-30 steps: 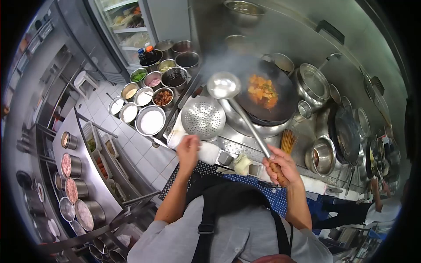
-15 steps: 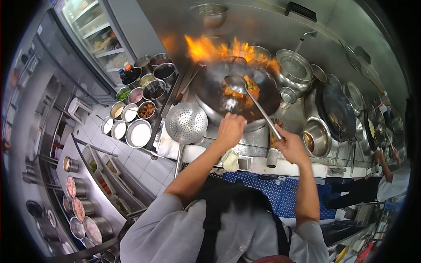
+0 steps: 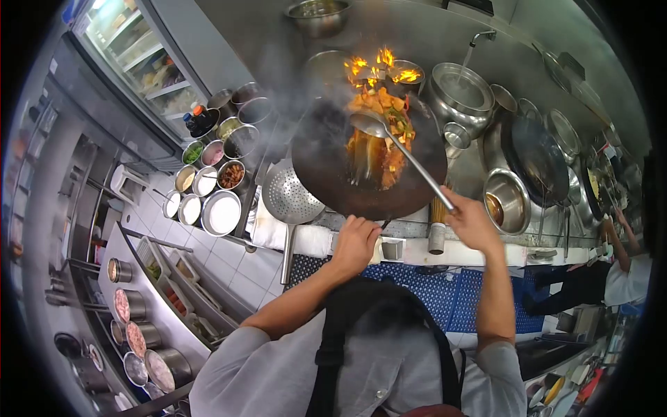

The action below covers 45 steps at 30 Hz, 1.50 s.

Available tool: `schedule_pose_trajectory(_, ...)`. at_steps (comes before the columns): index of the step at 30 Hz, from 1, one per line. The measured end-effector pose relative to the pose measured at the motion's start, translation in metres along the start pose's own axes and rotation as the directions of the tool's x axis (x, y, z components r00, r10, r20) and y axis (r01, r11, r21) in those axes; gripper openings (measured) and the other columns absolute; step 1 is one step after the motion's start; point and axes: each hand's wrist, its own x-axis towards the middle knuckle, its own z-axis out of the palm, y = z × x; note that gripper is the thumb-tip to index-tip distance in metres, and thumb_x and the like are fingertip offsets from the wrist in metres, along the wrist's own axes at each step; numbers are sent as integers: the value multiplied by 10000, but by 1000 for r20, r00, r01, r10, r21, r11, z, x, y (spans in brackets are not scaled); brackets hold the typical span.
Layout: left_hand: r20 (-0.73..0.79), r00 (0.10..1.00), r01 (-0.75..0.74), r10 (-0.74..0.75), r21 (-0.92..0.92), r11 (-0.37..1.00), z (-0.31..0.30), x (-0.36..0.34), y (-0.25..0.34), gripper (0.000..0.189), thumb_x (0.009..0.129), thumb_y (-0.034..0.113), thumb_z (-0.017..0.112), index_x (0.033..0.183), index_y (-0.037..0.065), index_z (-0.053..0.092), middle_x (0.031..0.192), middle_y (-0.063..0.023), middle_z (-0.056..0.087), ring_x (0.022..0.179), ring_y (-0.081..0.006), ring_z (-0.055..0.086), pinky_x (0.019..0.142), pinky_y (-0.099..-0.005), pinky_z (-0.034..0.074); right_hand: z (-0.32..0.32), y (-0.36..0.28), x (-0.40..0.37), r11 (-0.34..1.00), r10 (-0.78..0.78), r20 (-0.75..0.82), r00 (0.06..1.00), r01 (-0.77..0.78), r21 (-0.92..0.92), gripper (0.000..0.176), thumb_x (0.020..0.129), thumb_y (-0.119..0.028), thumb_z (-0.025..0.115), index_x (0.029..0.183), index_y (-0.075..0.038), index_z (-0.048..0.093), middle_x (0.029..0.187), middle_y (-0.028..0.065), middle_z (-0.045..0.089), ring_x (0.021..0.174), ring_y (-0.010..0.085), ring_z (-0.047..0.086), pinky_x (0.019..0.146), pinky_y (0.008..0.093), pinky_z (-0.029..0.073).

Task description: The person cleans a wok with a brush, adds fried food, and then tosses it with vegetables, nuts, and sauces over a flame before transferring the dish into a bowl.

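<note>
A large dark wok [image 3: 316, 184] is tilted on the range, its bowl facing me. My left hand [image 3: 356, 243] is closed at its near edge, where a small dark handle end shows; a pale cloth is partly visible beneath the hand. The long handle of a steel ladle [image 3: 415, 164] is in the closed grip of my right hand [image 3: 471, 221]. The ladle's bowl is inside the wok, against the orange and green stir-fried food [image 3: 397, 125]. Small flames [image 3: 379, 68] burn beyond the wok's far rim, and smoke rises at left.
A perforated strainer [image 3: 292, 191] lies left of the wok. Several seasoning pots [image 3: 221, 212] stand farther left. A steel bowl with brown liquid [image 3: 506, 201] and a bamboo brush [image 3: 438, 226] are at right. Water runs from a tap [image 3: 479, 38]. A co-worker [image 3: 622, 278] stands far right.
The wok has tilted up and come nearer me, with my left hand moving back. Food has spread up its far side. The flames have shrunk, and smoke has thickened at left.
</note>
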Motion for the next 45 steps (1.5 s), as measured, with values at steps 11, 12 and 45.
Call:
schedule_pose_trajectory(11,-76,997,16,-14,22,1000,36,31,-30,96,877,105,647,840,23,682,808,-152,647,808,-359,573,755,-467,453,14,21,8,999,32,-13,999,-32,41,644,801,29,632,1424,-88,521,672,131,542,609,218,538,652,355,479)
schedule_pose_trajectory(12,-54,998,16,-15,13,1000,29,14,-27,86,872,99,653,841,24,683,809,-150,647,805,-358,572,749,-465,452,21,20,7,997,50,-58,997,-46,64,651,796,33,634,1425,-95,521,680,142,548,614,230,542,665,362,482)
schedule_pose_trajectory(45,-79,992,-99,96,-37,994,23,67,-46,136,933,160,654,878,44,701,835,-103,669,771,-265,574,723,-386,467,93,51,-16,966,88,-273,958,-15,259,690,789,-36,563,1468,-84,447,1099,262,631,898,373,659,807,421,530)
